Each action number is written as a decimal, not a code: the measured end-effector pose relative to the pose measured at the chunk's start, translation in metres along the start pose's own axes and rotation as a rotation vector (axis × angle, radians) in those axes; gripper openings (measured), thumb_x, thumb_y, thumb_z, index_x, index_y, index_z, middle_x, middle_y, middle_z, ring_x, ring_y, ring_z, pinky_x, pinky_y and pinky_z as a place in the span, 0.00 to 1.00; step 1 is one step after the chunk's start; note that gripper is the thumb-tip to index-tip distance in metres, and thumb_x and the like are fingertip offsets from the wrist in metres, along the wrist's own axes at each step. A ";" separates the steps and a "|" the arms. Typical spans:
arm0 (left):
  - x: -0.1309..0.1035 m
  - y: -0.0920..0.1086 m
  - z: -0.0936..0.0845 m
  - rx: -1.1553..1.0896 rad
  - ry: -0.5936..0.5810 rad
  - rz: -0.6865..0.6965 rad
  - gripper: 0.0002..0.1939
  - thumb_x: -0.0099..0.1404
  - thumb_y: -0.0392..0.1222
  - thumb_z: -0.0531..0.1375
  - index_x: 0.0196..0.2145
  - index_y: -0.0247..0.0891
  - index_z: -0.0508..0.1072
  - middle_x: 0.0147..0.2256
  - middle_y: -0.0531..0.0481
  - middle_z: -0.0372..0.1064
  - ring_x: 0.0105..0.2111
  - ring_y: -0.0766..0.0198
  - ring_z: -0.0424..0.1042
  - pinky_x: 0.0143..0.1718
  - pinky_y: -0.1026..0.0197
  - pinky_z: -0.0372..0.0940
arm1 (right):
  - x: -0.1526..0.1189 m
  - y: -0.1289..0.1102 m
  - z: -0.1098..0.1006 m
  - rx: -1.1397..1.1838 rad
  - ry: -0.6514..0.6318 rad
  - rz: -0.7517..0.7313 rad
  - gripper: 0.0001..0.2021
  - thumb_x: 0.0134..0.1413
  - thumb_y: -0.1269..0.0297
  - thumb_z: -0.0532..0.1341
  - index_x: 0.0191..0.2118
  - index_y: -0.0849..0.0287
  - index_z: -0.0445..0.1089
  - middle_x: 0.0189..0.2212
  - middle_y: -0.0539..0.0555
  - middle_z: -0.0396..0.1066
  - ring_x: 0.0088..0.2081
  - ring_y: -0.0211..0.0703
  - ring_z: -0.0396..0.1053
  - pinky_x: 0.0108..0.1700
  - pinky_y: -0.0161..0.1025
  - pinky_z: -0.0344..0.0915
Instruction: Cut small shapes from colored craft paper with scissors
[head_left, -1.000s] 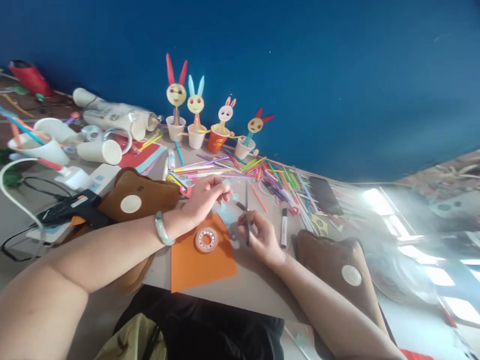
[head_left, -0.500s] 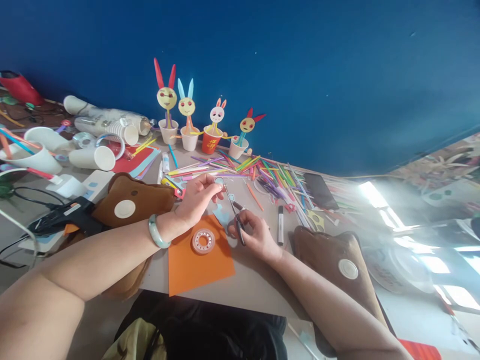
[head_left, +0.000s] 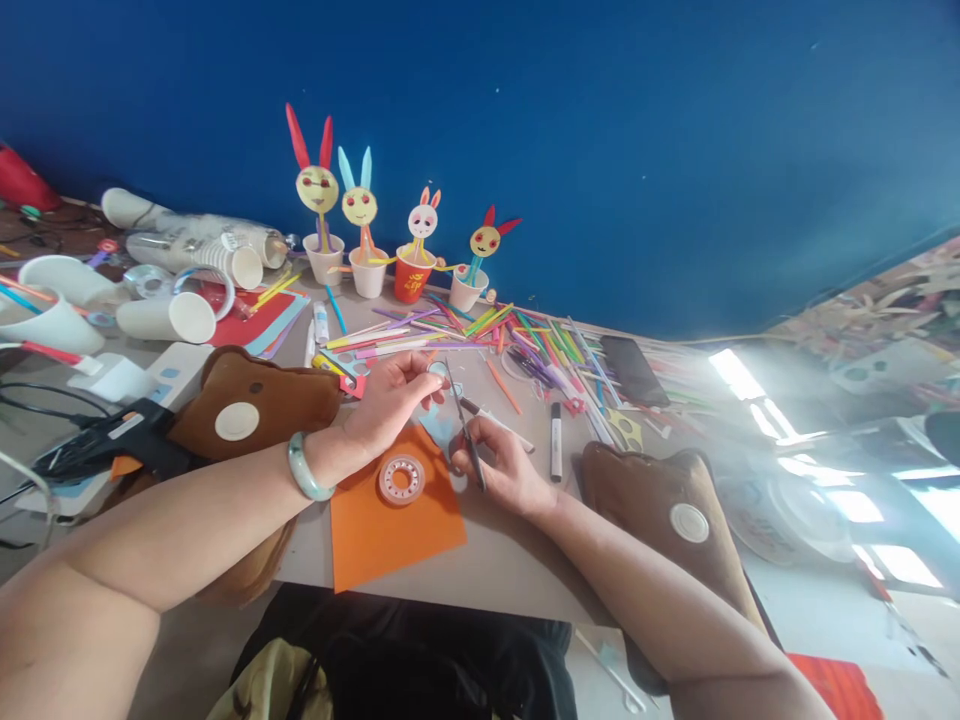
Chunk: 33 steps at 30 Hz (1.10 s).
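Blue wall, cluttered table beneath the scissors.

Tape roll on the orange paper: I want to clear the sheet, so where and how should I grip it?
I'd come from above, on the near side, and pinch the tape roll across opposite outer edges; it lies flat on the orange paper, its round rim uncovered.

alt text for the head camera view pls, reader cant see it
A person's right hand holds scissors close to a small pale blue piece pinched in the left hand, over a table. Nearer lies a tape roll on orange paper; behind are colourful sticks and four rabbit-eared figures in cups before a blue wall.
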<state>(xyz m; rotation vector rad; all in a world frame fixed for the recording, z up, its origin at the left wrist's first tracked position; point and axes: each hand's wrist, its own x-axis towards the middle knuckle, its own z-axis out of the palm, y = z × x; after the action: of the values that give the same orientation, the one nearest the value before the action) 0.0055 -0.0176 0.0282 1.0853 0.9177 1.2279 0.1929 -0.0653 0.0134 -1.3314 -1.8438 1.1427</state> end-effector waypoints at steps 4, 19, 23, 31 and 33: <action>-0.001 -0.001 0.001 -0.003 -0.018 -0.009 0.09 0.55 0.41 0.64 0.23 0.37 0.68 0.24 0.52 0.71 0.25 0.67 0.70 0.28 0.64 0.63 | 0.000 0.000 0.001 0.016 0.001 -0.007 0.16 0.52 0.54 0.66 0.26 0.56 0.61 0.25 0.50 0.72 0.28 0.40 0.66 0.34 0.39 0.65; -0.006 0.000 0.002 -0.025 -0.073 -0.049 0.11 0.56 0.43 0.65 0.22 0.36 0.69 0.24 0.52 0.71 0.26 0.67 0.71 0.33 0.63 0.66 | 0.000 0.001 0.004 0.110 -0.003 0.004 0.19 0.51 0.49 0.66 0.26 0.56 0.60 0.23 0.50 0.71 0.25 0.39 0.66 0.29 0.37 0.63; -0.008 0.002 0.003 -0.048 -0.072 -0.075 0.11 0.56 0.43 0.65 0.23 0.36 0.70 0.25 0.52 0.72 0.27 0.67 0.72 0.34 0.63 0.66 | -0.001 0.001 0.003 0.145 -0.027 0.006 0.20 0.51 0.47 0.66 0.27 0.56 0.60 0.23 0.50 0.71 0.25 0.39 0.67 0.29 0.37 0.64; -0.009 0.000 0.004 -0.060 -0.108 -0.077 0.11 0.57 0.44 0.66 0.24 0.37 0.71 0.25 0.52 0.72 0.27 0.66 0.72 0.32 0.63 0.65 | 0.000 -0.003 0.001 0.150 -0.040 0.015 0.23 0.51 0.41 0.65 0.26 0.56 0.60 0.22 0.50 0.70 0.25 0.39 0.65 0.29 0.37 0.61; -0.009 0.000 0.004 -0.058 -0.110 -0.080 0.11 0.57 0.45 0.66 0.24 0.37 0.71 0.25 0.52 0.72 0.27 0.66 0.72 0.33 0.62 0.66 | -0.001 -0.003 0.001 0.156 -0.050 0.022 0.25 0.50 0.39 0.64 0.27 0.56 0.60 0.23 0.50 0.70 0.26 0.39 0.65 0.30 0.37 0.61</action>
<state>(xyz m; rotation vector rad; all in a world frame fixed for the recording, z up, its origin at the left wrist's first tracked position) 0.0078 -0.0270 0.0290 1.0497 0.8287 1.1121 0.1909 -0.0665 0.0160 -1.2472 -1.7391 1.3134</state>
